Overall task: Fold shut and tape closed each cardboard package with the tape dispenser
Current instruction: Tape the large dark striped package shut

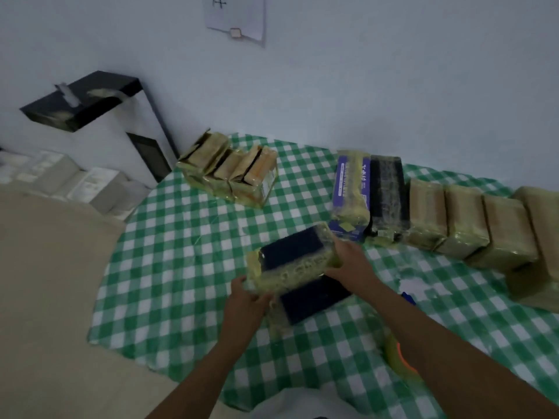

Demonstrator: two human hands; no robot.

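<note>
1. Black shelf [81,101] against the wall, far left; pale boxes [75,182] on the floor below it.
2. Worktop [181,252], green-and-white checked cloth.
3. Cluster of taped packages [230,170], rear of worktop, left of centre.
4. Left hand [248,297]: fingers curled round the near-left end of item 5.
5. Dark blue package [290,249], banded in yellowish tape, at centre of worktop between both hands. Whether it is lifted or resting cannot be told.
6. Right hand [351,264]: clasps the far-right end of item 5.
7. Purple package [351,192], touching a black package [388,192].
8. Yellow-and-orange object [399,358], mostly hidden by the right forearm.
9. Row of brown taped packages [462,222], running to the right edge.
</note>
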